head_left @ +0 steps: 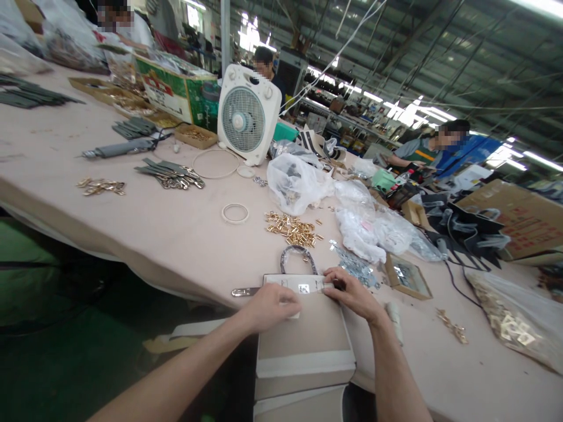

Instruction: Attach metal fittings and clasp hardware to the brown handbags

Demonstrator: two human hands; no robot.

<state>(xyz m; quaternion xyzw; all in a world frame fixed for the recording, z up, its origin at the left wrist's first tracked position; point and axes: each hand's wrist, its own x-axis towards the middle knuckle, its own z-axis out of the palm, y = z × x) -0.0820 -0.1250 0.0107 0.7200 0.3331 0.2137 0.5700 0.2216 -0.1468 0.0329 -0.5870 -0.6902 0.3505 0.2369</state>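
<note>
A beige bag panel point(303, 331) with white reinforcing strips lies over the table's front edge and hangs down towards me. At its far end are a dark curved handle point(299, 251) and a small metal plate point(304, 288). My left hand point(273, 306) rests on the panel left of the plate, its fingers bent and closed around a small white piece point(294, 316) that is mostly hidden. My right hand point(352, 293) pinches the panel's far right corner. A dark strap end with a metal tip point(244, 292) sticks out at the left.
Gold buckles point(294, 228) lie heaped beyond the handle. Silver plates point(354, 264) and a small cardboard box point(407, 276) are to the right. A white fan point(248, 114), a tape roll point(234, 213) and a grey electric screwdriver point(118, 148) stand or lie farther off. Co-workers sit beyond.
</note>
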